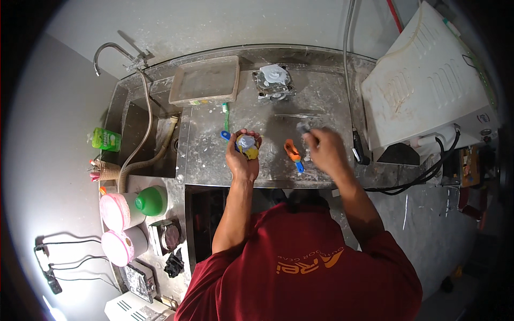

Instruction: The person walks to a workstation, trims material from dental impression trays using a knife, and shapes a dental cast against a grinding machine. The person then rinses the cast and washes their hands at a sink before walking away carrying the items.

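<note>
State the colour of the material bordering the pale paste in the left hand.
Yellow; that material shows best in the head view.

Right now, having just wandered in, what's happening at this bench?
A person is at a metal worktop, the left hand cupping what looks like a yellow, blue-handled dental impression topped with pale paste. The right hand is out over the worktop, a small grey object, blurred, at its fingertips. An orange piece with a blue handle lies between the hands, and farther back a metal block bears a pale mass.
</note>
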Motion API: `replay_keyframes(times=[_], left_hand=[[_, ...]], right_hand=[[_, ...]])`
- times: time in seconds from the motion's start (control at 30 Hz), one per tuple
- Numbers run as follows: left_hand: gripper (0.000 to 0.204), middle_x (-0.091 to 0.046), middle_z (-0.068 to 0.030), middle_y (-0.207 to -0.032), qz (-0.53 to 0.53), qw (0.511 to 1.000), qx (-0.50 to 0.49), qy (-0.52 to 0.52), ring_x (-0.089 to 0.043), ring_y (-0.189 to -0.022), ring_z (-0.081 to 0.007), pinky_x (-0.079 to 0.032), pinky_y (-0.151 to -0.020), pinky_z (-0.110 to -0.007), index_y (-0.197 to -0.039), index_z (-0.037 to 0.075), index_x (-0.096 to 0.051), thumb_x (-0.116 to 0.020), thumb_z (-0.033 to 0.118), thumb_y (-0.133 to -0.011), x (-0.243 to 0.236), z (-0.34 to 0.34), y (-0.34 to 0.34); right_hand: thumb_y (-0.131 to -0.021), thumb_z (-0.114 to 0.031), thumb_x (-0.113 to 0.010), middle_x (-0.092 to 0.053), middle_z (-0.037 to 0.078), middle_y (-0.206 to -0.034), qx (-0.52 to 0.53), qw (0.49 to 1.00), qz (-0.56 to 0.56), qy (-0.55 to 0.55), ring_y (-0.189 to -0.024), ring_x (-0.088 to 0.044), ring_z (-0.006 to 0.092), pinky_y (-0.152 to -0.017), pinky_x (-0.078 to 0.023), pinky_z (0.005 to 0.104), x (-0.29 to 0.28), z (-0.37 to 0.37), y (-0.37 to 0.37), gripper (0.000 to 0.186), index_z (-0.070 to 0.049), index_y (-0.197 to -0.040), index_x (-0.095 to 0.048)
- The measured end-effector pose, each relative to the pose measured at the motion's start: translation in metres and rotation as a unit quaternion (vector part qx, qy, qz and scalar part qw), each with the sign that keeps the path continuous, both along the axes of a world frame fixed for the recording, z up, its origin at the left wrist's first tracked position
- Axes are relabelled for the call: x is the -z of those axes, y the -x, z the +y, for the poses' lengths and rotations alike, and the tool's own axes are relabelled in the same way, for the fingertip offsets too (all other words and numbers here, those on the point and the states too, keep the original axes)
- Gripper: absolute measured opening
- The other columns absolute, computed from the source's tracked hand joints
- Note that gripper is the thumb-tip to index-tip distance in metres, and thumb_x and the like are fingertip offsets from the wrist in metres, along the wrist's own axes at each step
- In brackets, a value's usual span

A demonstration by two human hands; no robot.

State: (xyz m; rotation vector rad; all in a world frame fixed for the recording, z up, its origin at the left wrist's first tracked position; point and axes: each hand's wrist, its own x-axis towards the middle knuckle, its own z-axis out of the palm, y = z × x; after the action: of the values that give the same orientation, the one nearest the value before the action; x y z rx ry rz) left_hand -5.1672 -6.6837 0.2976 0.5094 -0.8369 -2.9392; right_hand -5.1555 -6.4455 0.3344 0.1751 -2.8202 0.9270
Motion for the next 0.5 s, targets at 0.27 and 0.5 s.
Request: replay_keyframes(times=[0.27,0.5], left_hand=[[0.037,-0.068,-0.0122,-0.108,0.094,0.992,0.071,-0.040,-0.062,-0.111,-0.0295,-0.049,-0.101,-0.051,-0.104,0.008,-0.064,-0.052,0.043,-0.106,-0.020,0.010,-0.009],[0.040,-0.070,-0.0106,-0.112,0.162,0.979,0.103,0.064,-0.066,-0.110,-0.0289,-0.051,-0.101,-0.056,-0.118,0.005,-0.065,-0.053,0.041,-0.107,-0.028,0.010,-0.016]], right_hand=[[-0.095,-0.014,-0.067,-0.065,0.022,-0.093,0.049,0.996,-0.042,-0.069,-0.093,-0.064,0.0423,-0.081,-0.051,0.0501,0.071,0.062,0.037,0.015,-0.001,-0.102,-0.071],[-0.104,-0.014,-0.058,-0.064,0.017,-0.085,-0.173,0.964,-0.090,0.180,-0.073,-0.065,0.0318,-0.064,-0.050,0.0417,-0.020,0.016,0.007,0.016,0.001,-0.108,-0.061]])
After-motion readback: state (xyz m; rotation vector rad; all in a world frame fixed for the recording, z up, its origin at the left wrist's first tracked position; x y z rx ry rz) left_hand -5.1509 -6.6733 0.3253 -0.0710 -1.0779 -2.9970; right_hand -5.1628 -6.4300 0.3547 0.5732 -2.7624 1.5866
